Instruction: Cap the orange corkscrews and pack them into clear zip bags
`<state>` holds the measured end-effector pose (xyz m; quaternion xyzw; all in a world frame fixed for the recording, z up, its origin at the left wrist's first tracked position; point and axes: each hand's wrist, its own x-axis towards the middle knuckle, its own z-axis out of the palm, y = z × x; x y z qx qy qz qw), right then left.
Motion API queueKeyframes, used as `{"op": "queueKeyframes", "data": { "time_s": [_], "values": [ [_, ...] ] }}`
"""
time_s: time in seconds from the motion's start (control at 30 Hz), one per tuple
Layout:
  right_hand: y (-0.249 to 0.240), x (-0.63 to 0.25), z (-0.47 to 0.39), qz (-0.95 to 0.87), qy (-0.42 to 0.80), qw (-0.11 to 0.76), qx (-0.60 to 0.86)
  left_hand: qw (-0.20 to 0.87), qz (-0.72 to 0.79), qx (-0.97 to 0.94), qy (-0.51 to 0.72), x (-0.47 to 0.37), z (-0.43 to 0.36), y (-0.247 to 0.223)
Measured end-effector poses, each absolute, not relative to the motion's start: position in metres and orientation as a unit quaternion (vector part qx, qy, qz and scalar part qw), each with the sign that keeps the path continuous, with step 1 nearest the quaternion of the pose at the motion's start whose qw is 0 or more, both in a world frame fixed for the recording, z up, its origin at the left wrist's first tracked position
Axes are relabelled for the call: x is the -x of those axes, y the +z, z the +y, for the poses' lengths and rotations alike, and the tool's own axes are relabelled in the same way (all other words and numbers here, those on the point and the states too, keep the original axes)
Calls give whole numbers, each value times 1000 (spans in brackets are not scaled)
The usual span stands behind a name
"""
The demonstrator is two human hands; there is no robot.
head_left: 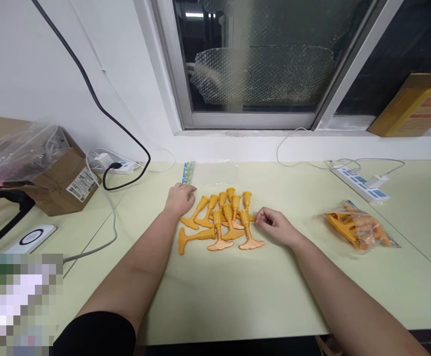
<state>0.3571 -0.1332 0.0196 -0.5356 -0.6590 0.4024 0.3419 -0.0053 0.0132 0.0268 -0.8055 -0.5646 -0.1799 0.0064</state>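
Several orange-yellow plastic pieces (pixel 226 210), each with a ribbed cup end and a curved T-shaped end, lie in a loose group on the pale green table (pixel 237 296). My left hand (pixel 180 199) rests at the group's upper left, its fingers partly curled, beside a flat clear bag (pixel 215 173) with a colored header strip. At the group's right edge is my right hand (pixel 273 223), its thumb and fingers pressed together close to the end of one piece. Whether it grips that piece is too small to tell.
A clear bag of orange pieces (pixel 359 225) lies at the right, near a power strip (pixel 361 185). On the left are an open cardboard box (pixel 61 173), a white charging pad (pixel 33 238) and cables. A window (pixel 252 121) is behind.
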Motion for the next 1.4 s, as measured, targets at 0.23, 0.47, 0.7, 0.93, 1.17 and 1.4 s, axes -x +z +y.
{"op": "queueKeyframes", "data": {
  "time_s": [0.23, 0.47, 0.7, 0.93, 1.17, 1.4],
  "values": [
    [23, -357, -135, -665, 414, 324, 530, 0, -543, 818, -190, 3, 11, 30],
    [26, -358, -136, -671, 402, 324, 532, -26, -562, 808, -172, 10, 12, 32],
    [22, -357, -131, -639, 404, 387, 528, 80, -514, 779, -350, 16, -1, 54],
    [39, -368, -125, -522, 323, 567, 549, 127, -467, 788, -380, -11, -54, 78],
    [78, -376, -127, -585, 271, 511, 569, 82, -451, 823, -335, -37, -103, 81],
    [59, -358, -111, -419, 482, 436, 634, 68, -446, 852, -264, -40, -102, 67]
  ]
}}
